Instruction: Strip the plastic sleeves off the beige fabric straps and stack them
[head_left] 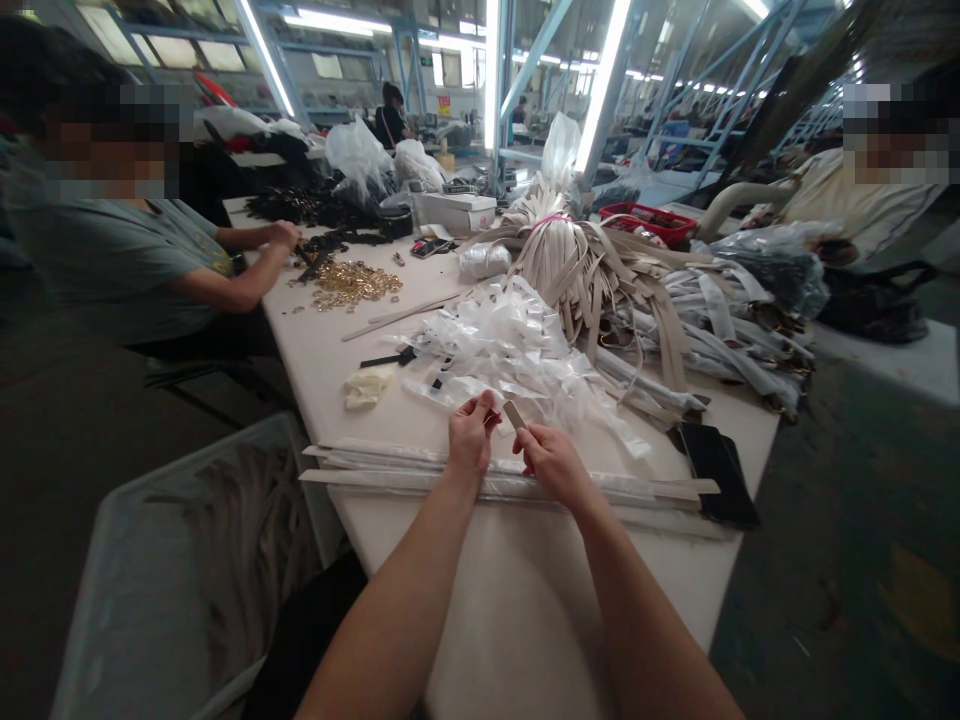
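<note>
Over the near part of the table, my right hand (551, 460) grips a short beige strap end (514, 415) that points up and to the left. Close beside it, my left hand (471, 432) is closed in a pinch near the strap's tip; what sits in those fingers is too small to make out. Long beige straps (330, 477), partly in clear plastic film, lie crosswise under both wrists. Just beyond my hands spreads a heap of white translucent plastic strips (510, 335).
Left of me stands a plastic bin (135, 560) with straps inside. Gold metal pieces (349, 283) lie near a co-worker's hand (283, 236). A large bundle of beige straps (559, 260), wrapped straps (742, 340) and a black phone (712, 470) occupy the right side.
</note>
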